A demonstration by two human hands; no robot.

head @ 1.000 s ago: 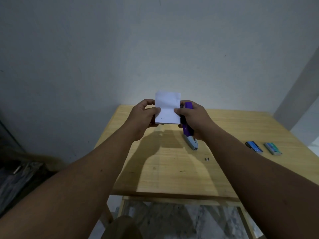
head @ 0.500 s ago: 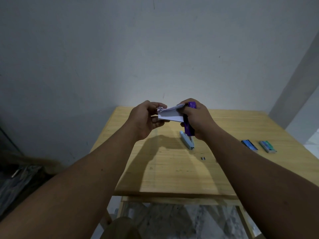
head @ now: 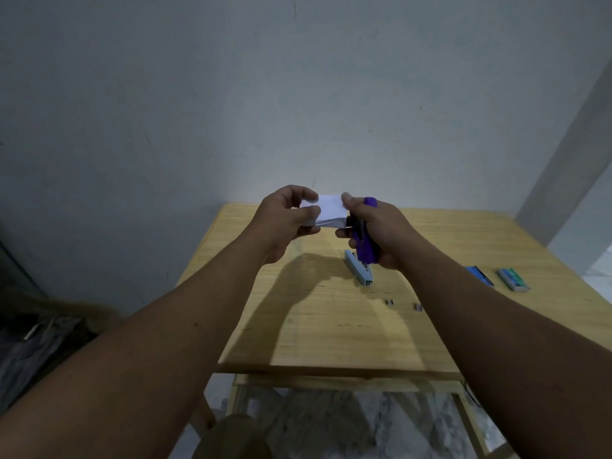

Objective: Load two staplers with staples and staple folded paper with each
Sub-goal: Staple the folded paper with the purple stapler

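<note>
Furthest left of the purple stapler, our left hand (head: 287,217) pinches the folded paper (head: 328,212) by its left end, held in the air above the table (head: 331,326). Our right hand (head: 374,231) grips the purple stapler (head: 364,246), its thumb on the paper's right edge, which sits at the stapler's mouth. We judge this stapling is under way. Just below the purple stapler, the light-blue stapler (head: 359,268) lies on the table, so its turn seems left. Loose staples (head: 390,302) lie below it. Well right of the purple stapler sit 2 staple boxes (head: 511,279); we cannot tell their contents.
</note>
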